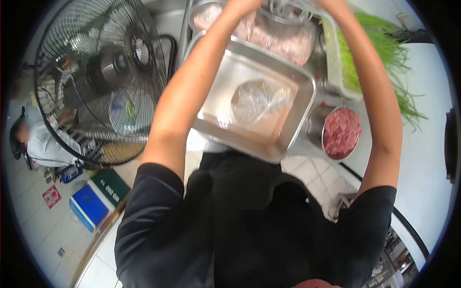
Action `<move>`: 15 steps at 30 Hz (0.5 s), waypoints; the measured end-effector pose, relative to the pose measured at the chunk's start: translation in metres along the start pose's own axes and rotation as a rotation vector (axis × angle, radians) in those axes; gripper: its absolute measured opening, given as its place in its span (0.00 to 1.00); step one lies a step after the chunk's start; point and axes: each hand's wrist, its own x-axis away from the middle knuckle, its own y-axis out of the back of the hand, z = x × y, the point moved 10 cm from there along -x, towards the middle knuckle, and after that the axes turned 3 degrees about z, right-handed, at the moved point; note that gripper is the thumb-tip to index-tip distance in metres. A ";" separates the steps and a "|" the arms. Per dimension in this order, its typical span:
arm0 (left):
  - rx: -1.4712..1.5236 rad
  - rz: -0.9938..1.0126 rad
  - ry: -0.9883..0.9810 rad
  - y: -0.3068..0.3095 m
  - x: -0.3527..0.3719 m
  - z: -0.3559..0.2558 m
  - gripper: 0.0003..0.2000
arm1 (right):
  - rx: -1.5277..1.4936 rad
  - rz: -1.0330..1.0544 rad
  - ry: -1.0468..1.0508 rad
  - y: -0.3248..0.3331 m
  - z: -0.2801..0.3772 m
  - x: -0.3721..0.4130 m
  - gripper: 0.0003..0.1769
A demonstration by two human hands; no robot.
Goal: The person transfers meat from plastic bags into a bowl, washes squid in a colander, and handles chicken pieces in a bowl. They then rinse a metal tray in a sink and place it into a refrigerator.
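Both arms reach to the top edge of the view. My left hand [246,5] is cut off there, left of a round metal pot [281,30]. On the pot's other side, my right hand [331,4] is also mostly out of view. Shiny, clear or wiry material [288,10] lies at the pot's mouth between the hands; I cannot tell whether either hand grips it. Pale raw meat [290,47] surrounds the pot. Below my forearms, a rectangular steel tray [301,103] holds a knotted clear plastic bag [259,102] with something brownish inside.
Pinkish-red cut meat [342,130] fills a metal container [315,126] right of the tray. A pale basket [331,57] and long green leafy stalks [384,53] lie at upper right. A large fan [103,72] stands left. Another person [48,141] is at far left, near a blue box [89,206].
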 end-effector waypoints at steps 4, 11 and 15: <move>-0.021 -0.204 0.159 0.053 0.087 -0.010 0.08 | -0.087 -0.111 -0.466 0.023 0.052 0.070 0.11; -0.076 -0.213 0.466 0.095 0.233 0.079 0.12 | 0.138 0.858 -0.478 -0.141 -0.008 0.325 0.12; -0.785 -0.103 0.109 0.049 0.249 0.021 0.28 | 0.122 0.653 -0.461 -0.169 -0.009 0.325 0.13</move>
